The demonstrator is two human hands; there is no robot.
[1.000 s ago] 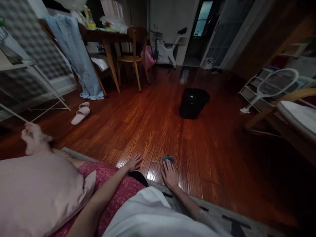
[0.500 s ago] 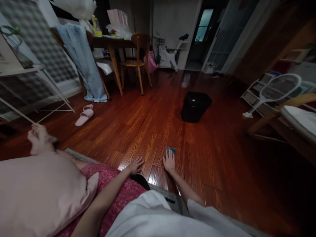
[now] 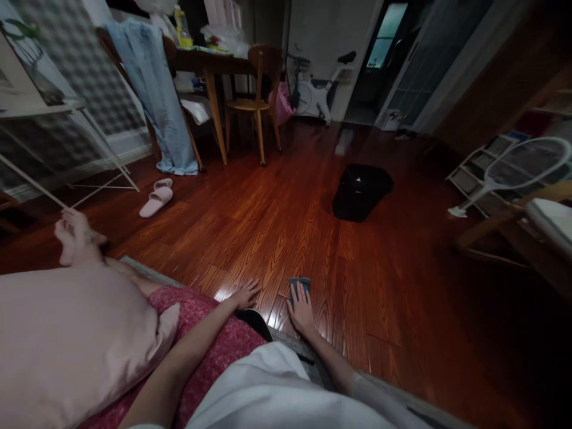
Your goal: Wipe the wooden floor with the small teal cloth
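My right hand [image 3: 302, 308] lies on the wooden floor with its fingers spread out flat over a small dark blue cloth [image 3: 299, 282]. The cloth's far edge shows beyond my fingertips; my palm hides the near part. To the left, my left hand [image 3: 245, 294] rests palm down with fingers stretched, next to a dark rounded object [image 3: 255, 322] by my knee. It holds nothing. Whether its palm touches the floor or my leg I cannot tell.
A black bin [image 3: 361, 192] stands on the floor ahead. Pink slippers [image 3: 157, 198] lie to the left, near a chair [image 3: 257, 104] and table. A pink pillow [image 3: 75, 345] covers my lap's left side. At right are a white racket [image 3: 513, 170] and a wooden-framed seat [image 3: 496, 232].
My right hand has drawn the cloth back toward me and slightly left across the floor. My left hand stays nearly in place. The camera view has shifted slightly.
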